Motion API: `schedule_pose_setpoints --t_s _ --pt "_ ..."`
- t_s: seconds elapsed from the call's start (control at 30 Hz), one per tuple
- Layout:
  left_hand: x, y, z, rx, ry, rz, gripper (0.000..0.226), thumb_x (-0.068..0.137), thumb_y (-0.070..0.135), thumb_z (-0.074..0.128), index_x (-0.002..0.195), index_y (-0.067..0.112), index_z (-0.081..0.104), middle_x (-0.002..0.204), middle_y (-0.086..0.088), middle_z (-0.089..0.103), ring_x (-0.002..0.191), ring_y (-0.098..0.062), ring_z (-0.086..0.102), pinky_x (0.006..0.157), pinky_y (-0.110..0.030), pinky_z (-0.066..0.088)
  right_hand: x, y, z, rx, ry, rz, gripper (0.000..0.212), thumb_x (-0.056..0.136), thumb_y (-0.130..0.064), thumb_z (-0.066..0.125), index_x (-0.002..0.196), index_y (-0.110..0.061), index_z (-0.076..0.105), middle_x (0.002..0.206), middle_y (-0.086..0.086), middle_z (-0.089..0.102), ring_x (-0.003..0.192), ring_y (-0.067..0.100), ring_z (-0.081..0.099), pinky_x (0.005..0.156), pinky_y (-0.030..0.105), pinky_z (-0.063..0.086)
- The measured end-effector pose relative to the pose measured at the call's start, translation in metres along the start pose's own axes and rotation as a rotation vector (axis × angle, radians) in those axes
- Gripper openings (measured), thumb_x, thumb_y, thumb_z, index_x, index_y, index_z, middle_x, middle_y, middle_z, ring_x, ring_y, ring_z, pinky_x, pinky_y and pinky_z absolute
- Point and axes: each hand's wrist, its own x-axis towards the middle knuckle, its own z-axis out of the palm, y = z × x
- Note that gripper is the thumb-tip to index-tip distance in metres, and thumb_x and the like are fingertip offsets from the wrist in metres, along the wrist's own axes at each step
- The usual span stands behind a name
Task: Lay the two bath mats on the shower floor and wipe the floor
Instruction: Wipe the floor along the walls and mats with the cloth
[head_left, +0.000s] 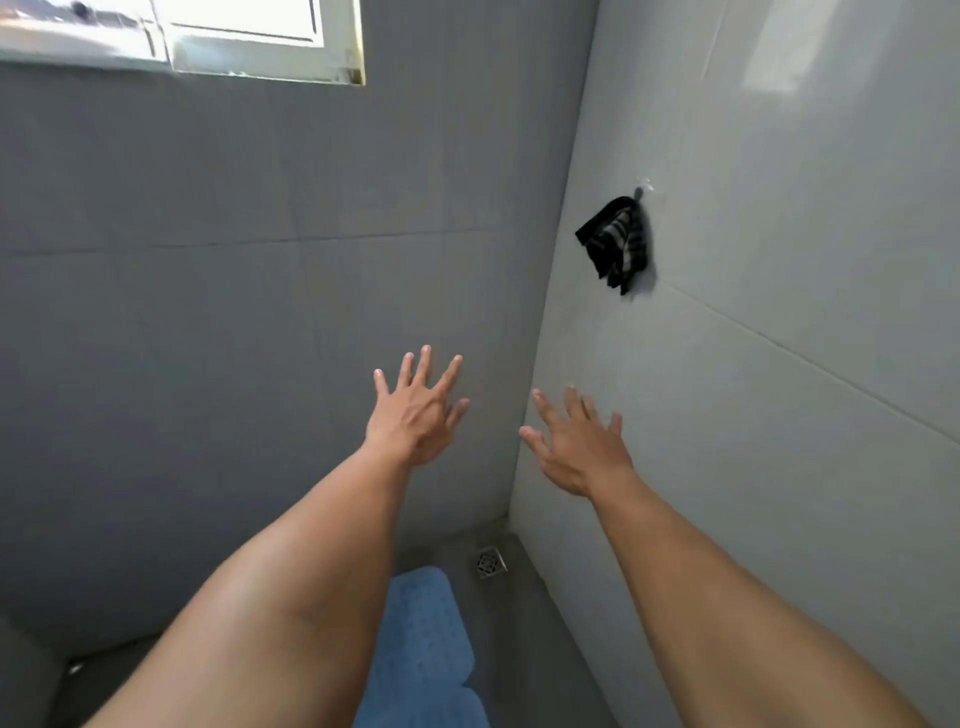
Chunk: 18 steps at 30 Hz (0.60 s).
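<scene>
Both my arms stretch forward and up toward the shower corner. My left hand (415, 408) is held in front of the grey back wall with fingers spread and nothing in it. My right hand (576, 441) is open too, fingers apart, near the corner seam. A black and grey striped cloth (618, 244) hangs from a small hook (640, 191) on the right wall, above and to the right of my right hand. A blue bath mat (423, 644) lies flat on the grey shower floor (519, 623) between my forearms; my left arm hides part of it.
A square metal floor drain (490, 562) sits in the corner beyond the mat. A window (182, 36) is at the top left of the back wall. Light tiled wall (779, 364) closes the right side.
</scene>
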Motion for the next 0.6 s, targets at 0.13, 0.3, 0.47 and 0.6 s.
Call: schedule_pose_setpoints --t_s 0.13,0.3,0.47,0.6 --pt "0.045 0.012 -0.028 -0.019 0.046 0.089 0.066 0.102 0.056 0.025 0.158 0.034 0.000 0.166 -0.010 -0.007 0.153 -0.032 -0.005 0.118 -0.064 0.004 0.022 0.013 -0.036 -0.005 0.066 0.064 0.067 0.099 -0.063 0.020 0.158 -0.038 0.001 0.167 0.008 -0.003 0.153 0.030 0.000 0.118 0.065 0.005" --pt "0.110 0.037 -0.048 -0.084 0.091 0.184 0.063 0.103 0.052 0.026 0.158 0.032 0.003 0.166 -0.009 -0.005 0.153 -0.031 -0.005 0.119 -0.062 0.005 0.063 0.033 -0.074 -0.024 0.173 0.104 0.065 0.101 -0.059 0.022 0.158 -0.035 0.000 0.167 0.008 -0.003 0.153 0.030 -0.001 0.119 0.062 0.003" --pt "0.175 0.065 -0.054 -0.123 0.127 0.277 0.062 0.103 0.050 0.027 0.158 0.031 0.006 0.166 -0.010 -0.003 0.153 -0.031 -0.005 0.120 -0.062 0.005 0.117 0.055 -0.093 0.012 0.299 0.120 0.065 0.103 -0.052 0.029 0.159 -0.031 0.003 0.167 0.009 -0.002 0.153 0.029 0.001 0.120 0.060 0.007" --pt "0.232 0.080 -0.061 -0.143 0.152 0.304 0.060 0.104 0.049 0.028 0.158 0.031 0.008 0.166 -0.010 0.002 0.153 -0.032 -0.003 0.119 -0.063 0.007 0.162 0.071 -0.114 0.039 0.372 0.145 0.068 0.102 -0.048 0.036 0.159 -0.028 0.003 0.166 0.012 0.000 0.153 0.031 0.005 0.121 0.057 0.009"
